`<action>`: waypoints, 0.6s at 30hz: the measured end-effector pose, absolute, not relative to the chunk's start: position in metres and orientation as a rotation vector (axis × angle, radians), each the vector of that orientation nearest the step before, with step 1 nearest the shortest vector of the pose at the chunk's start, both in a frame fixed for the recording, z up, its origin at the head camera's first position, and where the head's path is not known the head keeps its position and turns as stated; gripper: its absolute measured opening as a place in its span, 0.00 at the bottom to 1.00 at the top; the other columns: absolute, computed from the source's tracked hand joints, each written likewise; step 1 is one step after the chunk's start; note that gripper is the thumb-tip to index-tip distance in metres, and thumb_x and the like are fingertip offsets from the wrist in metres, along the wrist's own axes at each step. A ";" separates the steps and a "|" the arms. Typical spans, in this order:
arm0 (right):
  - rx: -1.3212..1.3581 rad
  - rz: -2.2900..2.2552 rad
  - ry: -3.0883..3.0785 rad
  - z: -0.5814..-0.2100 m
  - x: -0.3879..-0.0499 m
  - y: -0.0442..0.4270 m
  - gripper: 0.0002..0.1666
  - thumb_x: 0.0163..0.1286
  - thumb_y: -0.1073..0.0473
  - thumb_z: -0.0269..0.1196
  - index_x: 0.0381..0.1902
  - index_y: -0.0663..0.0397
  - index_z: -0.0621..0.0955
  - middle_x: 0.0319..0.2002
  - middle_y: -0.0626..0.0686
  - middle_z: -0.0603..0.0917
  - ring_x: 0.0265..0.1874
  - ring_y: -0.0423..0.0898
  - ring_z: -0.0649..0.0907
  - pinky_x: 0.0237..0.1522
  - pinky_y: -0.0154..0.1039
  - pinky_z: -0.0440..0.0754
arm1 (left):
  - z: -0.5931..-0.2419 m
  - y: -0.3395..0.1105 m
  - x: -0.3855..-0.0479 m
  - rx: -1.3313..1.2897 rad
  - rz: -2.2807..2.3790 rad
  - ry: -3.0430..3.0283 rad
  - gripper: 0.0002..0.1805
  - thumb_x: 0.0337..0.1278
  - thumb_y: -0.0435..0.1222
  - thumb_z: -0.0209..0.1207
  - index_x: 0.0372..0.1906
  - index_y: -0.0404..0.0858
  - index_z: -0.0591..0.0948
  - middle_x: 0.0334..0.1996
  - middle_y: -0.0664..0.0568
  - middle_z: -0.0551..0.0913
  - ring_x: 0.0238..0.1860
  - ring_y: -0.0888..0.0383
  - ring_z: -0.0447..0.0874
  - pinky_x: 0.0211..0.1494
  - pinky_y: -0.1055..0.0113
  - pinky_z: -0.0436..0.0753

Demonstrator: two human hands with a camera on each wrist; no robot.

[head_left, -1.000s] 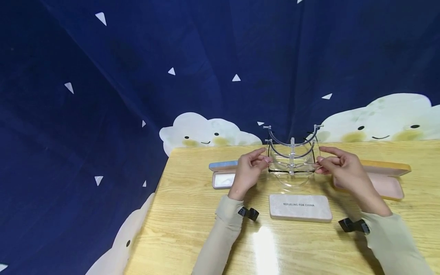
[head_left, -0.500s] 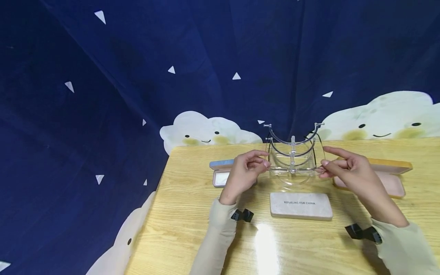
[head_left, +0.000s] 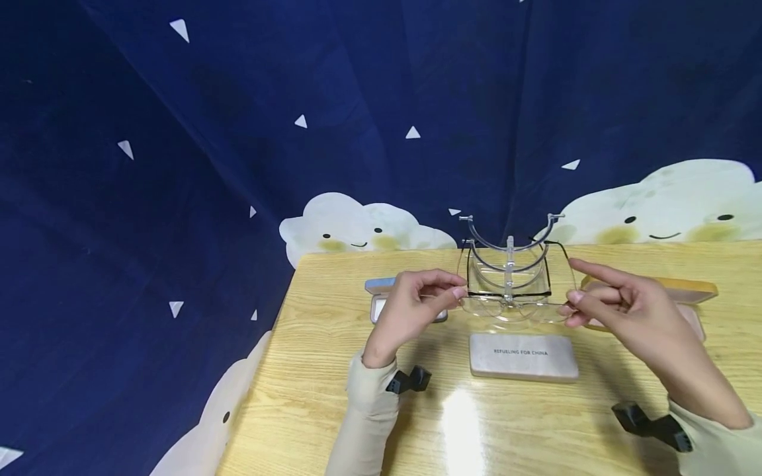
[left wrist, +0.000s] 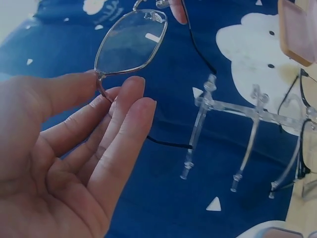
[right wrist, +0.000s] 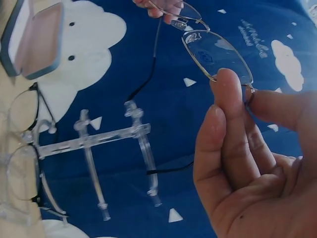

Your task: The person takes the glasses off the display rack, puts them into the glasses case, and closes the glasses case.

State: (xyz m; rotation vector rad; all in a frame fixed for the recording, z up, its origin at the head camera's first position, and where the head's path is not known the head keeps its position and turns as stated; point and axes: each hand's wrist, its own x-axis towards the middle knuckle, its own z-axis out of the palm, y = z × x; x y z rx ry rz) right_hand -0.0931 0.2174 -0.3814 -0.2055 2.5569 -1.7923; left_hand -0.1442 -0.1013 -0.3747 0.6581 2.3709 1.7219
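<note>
Pinching one hinge each, the left hand (head_left: 411,314) and the right hand (head_left: 643,311) hold a pair of thin wire-rimmed eyeglasses (left wrist: 131,43) between them, thumb against fingers, the rest of the fingers half bent and relaxed. The lenses hang between the two hands, on the near side of a clear acrylic eyeglass stand (head_left: 510,264), and the unfolded temples reach away from the hands towards it. Their dark tips appear close to the stand's uppermost arm; whether they touch it cannot be told.

A hinge grip on both sides suits this work, since it leaves the lenses unsmudged and loads the frame evenly. Good handling would mean both hands travelling level and at one pace, with the temples spread slightly so that neither tip snags. The black-rimmed eyeglasses (head_left: 538,294) on the stand, just beyond the fingertips, want a little clearance too.

On the bench (head_left: 309,370), a closed grey case (head_left: 524,360) lies between the wrists; an open blue case (head_left: 381,285) sits partly behind the left hand, an open orange case (head_left: 684,289) partly behind the right.
</note>
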 end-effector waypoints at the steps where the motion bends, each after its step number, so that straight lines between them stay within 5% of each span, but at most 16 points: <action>1: -0.209 -1.791 2.572 -0.380 -0.091 0.217 0.37 0.77 0.64 0.63 0.80 0.61 0.64 0.33 0.43 0.94 0.32 0.40 0.92 0.42 0.22 0.85 | -0.373 -0.101 -0.143 0.659 1.722 2.370 0.12 0.69 0.36 0.66 0.51 0.33 0.89 0.41 0.41 0.93 0.34 0.69 0.90 0.35 0.69 0.88; 9: -0.158 -1.879 2.576 -0.371 -0.083 0.214 0.36 0.77 0.65 0.63 0.79 0.63 0.66 0.34 0.40 0.94 0.30 0.39 0.92 0.41 0.22 0.86 | -0.369 -0.097 -0.138 0.690 1.851 2.288 0.16 0.60 0.28 0.71 0.53 0.29 0.87 0.43 0.35 0.92 0.37 0.70 0.90 0.45 0.65 0.92; 18: -0.126 -2.208 2.342 -0.373 -0.083 0.209 0.27 0.74 0.67 0.65 0.68 0.47 0.79 0.39 0.40 0.94 0.35 0.36 0.92 0.37 0.29 0.89 | -0.375 -0.090 -0.139 0.681 1.981 2.285 0.16 0.60 0.26 0.70 0.53 0.27 0.87 0.43 0.31 0.90 0.35 0.72 0.89 0.43 0.68 0.91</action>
